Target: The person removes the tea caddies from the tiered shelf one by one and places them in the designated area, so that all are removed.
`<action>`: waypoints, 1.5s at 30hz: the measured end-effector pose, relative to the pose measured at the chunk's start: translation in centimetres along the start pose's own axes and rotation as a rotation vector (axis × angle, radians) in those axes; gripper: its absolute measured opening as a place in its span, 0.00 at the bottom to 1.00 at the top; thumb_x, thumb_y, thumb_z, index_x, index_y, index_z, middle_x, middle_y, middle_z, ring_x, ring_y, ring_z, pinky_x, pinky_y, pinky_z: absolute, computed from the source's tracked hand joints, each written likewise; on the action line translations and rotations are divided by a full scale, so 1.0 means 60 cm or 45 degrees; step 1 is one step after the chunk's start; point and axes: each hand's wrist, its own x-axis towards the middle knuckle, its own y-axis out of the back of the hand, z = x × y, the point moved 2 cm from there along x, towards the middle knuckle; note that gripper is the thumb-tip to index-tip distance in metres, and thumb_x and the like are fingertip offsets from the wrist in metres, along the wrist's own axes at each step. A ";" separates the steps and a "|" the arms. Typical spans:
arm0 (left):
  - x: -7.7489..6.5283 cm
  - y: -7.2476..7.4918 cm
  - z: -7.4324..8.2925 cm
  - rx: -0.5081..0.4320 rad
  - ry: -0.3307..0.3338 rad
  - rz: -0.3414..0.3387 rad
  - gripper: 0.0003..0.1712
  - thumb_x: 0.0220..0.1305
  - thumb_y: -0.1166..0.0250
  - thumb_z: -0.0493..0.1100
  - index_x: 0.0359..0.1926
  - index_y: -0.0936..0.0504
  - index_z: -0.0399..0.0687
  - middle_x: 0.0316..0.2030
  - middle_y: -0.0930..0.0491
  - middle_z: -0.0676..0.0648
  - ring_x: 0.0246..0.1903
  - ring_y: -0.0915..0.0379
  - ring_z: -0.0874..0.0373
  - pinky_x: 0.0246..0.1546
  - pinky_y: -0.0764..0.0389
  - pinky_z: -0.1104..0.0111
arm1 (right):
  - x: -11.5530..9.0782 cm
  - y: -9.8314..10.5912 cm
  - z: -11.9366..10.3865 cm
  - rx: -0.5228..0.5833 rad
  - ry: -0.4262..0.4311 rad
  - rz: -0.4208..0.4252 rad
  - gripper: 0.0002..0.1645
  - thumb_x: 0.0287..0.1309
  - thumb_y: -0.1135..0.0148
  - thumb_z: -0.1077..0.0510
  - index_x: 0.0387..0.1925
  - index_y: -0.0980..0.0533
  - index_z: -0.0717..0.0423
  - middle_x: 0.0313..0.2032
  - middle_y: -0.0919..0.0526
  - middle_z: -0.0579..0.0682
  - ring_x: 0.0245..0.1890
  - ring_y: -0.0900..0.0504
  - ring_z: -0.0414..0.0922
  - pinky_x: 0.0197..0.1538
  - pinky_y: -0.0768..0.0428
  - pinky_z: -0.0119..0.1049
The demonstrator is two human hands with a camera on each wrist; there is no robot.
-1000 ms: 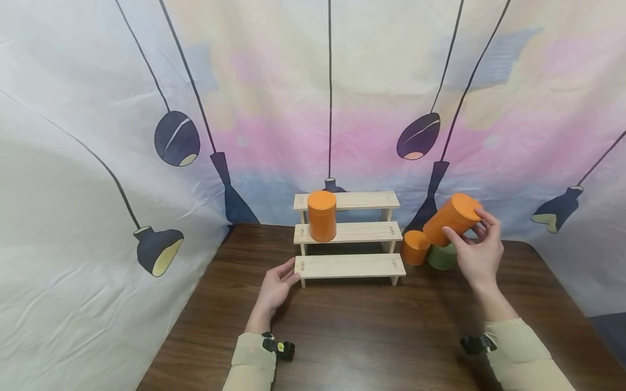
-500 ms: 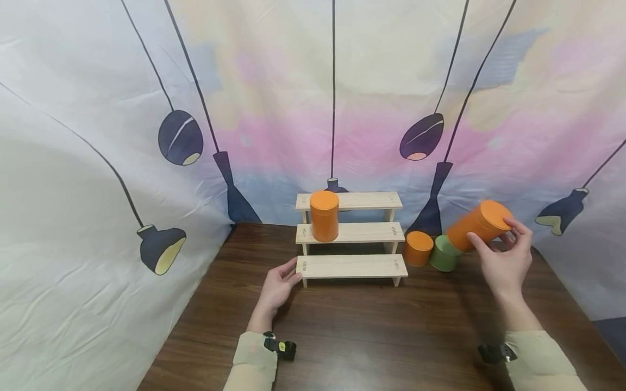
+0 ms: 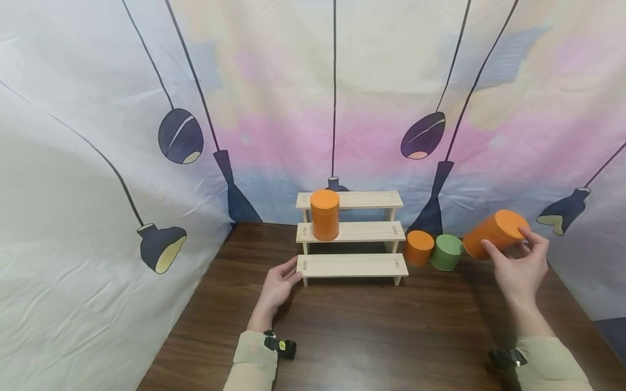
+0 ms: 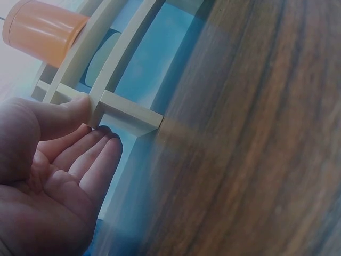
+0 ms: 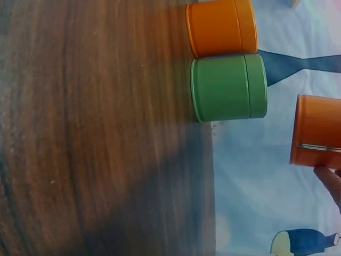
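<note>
R hand (image 3: 522, 270) w/ orange can (image 3: 493, 234) shifted rt (lower too).

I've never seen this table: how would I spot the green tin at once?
On the dark wooden table, find the three-step wooden stand. In the head view, a short orange tin stands just right of it, with the green tin next along. It alone is green, unlike the orange tin beside it.
</note>
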 end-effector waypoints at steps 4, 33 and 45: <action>-0.001 0.001 0.000 -0.003 -0.001 0.001 0.28 0.76 0.34 0.34 0.74 0.24 0.37 0.72 0.25 0.39 0.71 0.27 0.44 0.68 0.23 0.55 | 0.000 0.003 0.006 -0.038 -0.023 -0.012 0.47 0.55 0.18 0.65 0.72 0.32 0.45 0.71 0.29 0.48 0.68 0.21 0.44 0.61 0.18 0.31; 0.001 0.000 0.001 -0.003 -0.014 0.005 0.27 0.76 0.34 0.34 0.73 0.24 0.37 0.71 0.25 0.37 0.70 0.26 0.43 0.68 0.23 0.54 | 0.008 -0.011 0.060 -0.288 -0.160 -0.056 0.45 0.54 0.15 0.54 0.69 0.30 0.49 0.70 0.26 0.54 0.65 0.20 0.52 0.51 0.21 0.18; -0.003 -0.001 0.004 -0.013 -0.014 0.007 0.28 0.75 0.34 0.33 0.73 0.24 0.36 0.71 0.25 0.37 0.70 0.26 0.43 0.67 0.22 0.55 | 0.007 -0.023 0.076 -0.325 -0.211 -0.134 0.46 0.59 0.18 0.54 0.73 0.34 0.55 0.73 0.28 0.55 0.68 0.21 0.57 0.61 0.16 0.32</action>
